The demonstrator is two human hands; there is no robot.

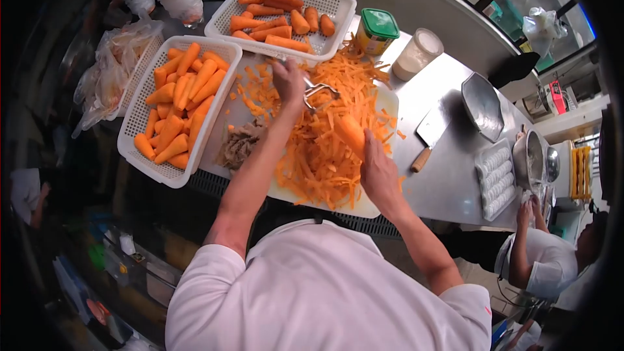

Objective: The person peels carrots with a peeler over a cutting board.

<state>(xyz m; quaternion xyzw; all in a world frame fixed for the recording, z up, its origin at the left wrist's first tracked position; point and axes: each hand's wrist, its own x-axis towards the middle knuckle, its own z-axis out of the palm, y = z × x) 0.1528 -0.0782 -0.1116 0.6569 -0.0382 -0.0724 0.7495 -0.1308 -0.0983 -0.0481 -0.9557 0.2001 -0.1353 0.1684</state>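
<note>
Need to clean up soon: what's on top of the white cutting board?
Carrot peelings heap over most of the white cutting board. Above them, the left hand holds a metal peeler, the right hand a carrot. Anything beneath the heap is hidden.

My left hand (290, 83) grips a metal peeler (321, 93), and my right hand (379, 168) holds a carrot (351, 134) above a heap of orange peelings (322, 162) on the pale board (369, 209). To my left, a white basket (151, 170) is piled with carrots; beyond the heap, a second basket (339, 10) holds more. A cleaver (433, 125) (wooden handle towards me) lies on the steel table (448, 185).
</note>
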